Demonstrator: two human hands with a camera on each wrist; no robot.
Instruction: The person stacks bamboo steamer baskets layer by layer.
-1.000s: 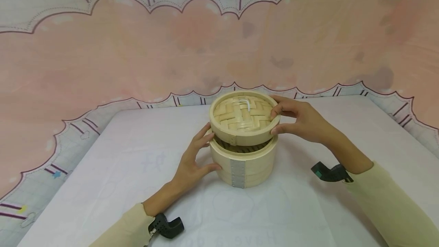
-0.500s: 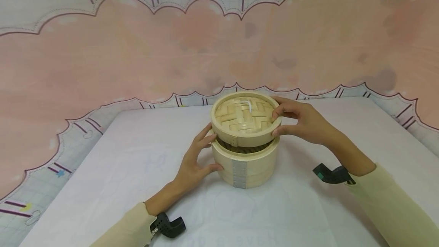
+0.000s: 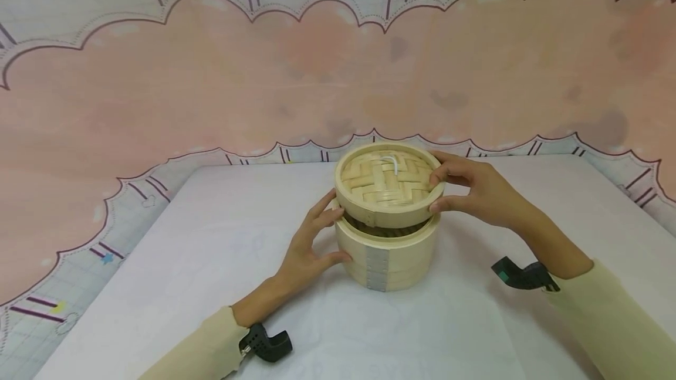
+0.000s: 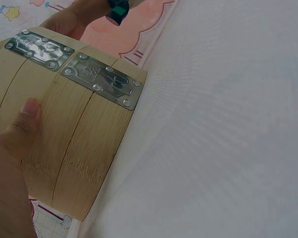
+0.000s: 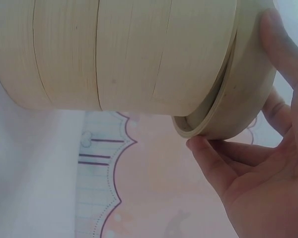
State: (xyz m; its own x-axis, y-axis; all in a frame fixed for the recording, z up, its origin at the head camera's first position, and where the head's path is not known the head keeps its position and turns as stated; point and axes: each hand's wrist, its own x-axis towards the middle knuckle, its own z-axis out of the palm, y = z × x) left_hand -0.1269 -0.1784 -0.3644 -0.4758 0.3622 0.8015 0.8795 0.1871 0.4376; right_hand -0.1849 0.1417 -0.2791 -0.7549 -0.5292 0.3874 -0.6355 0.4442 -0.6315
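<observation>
A round bamboo steamer basket [image 3: 406, 263] stands on the white table, with metal plates [image 4: 100, 79] riveted across its side. Over its top sits a woven bamboo lid [image 3: 369, 183], set back and tilted, so a dark gap shows along the near rim. My left hand [image 3: 303, 254] grips the basket's left side, thumb on the front wall and fingertips up by the rim and lid edge. With thumb and fingers, my right hand [image 3: 483, 192] holds the lid's right edge. In the right wrist view the lid's rim [image 5: 243, 94] overhangs the basket wall. Most of the basket's inside is hidden.
A white-covered table [image 3: 222, 221] spreads around the steamer. Behind it hangs a peach and pale-blue patterned backdrop [image 3: 237, 87]. Each wrist carries a black camera, one at the left cuff [image 3: 266, 345] and one at the right [image 3: 523, 274].
Everything in the head view, backdrop included, has slid slightly right. Both hands keep their hold, and the lid stays tilted over the basket much as before.
</observation>
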